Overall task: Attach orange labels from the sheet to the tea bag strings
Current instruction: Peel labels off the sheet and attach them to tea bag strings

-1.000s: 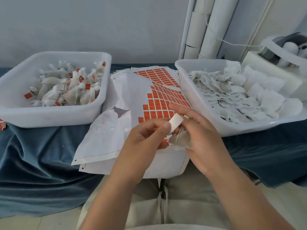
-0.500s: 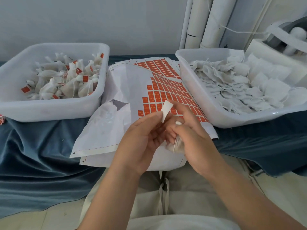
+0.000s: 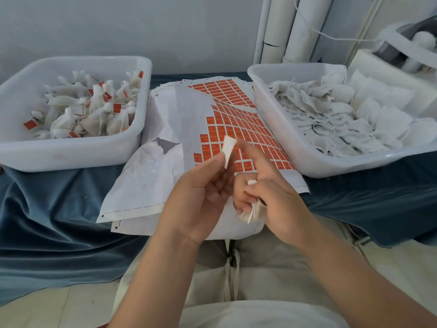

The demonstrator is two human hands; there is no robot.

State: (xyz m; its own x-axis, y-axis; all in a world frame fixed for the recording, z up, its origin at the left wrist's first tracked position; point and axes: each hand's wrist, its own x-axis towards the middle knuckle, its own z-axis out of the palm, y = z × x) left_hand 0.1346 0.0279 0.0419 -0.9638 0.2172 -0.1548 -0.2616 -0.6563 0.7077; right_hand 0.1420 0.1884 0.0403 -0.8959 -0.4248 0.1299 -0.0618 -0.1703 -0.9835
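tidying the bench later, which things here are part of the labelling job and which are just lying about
In the job: label sheet, label pinched in left hand, tea bag in right hand, tub of labelled bags, tub of unlabelled bags.
Lying about: white pipes, blue cloth, white device far right.

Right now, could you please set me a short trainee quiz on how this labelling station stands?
1. Fill the gap: the label sheet lies ___ the left bin and the right bin.
2. The labelled tea bags lie in: A the left bin, B the right bin, C both bins.
3. True or false: the right hand grips a tea bag while the left hand pinches a small label, white side toward the camera.
Key: 1 between; 2 A; 3 true.
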